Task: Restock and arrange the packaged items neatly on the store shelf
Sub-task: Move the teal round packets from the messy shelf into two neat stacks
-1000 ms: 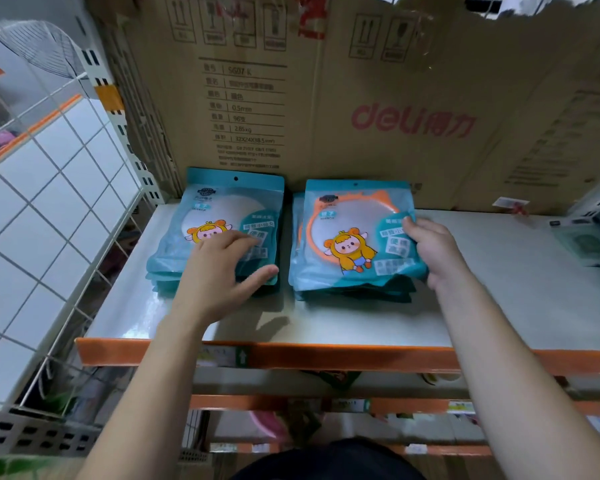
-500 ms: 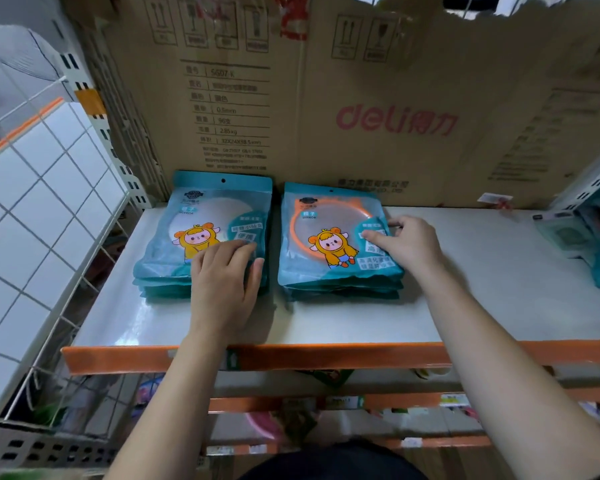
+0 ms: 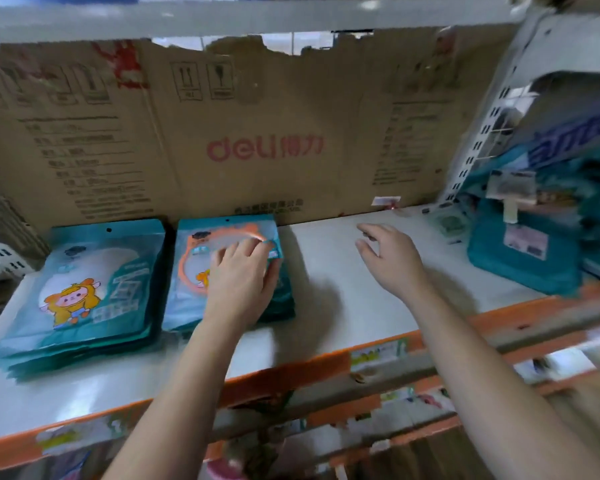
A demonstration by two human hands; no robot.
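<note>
While left hand [image 3: 239, 280] lies flat on packet stack [image 3: 185, 304], right hand [image 3: 392, 259] hovers, fingers seemingly spread.

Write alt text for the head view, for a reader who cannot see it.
The left hand rests on the right stack of teal packets on a white shelf, beside the left stack; the right hand hovers open above bare shelf further right. Cardboard lines the back, and more teal goods sit at the far right.
</note>
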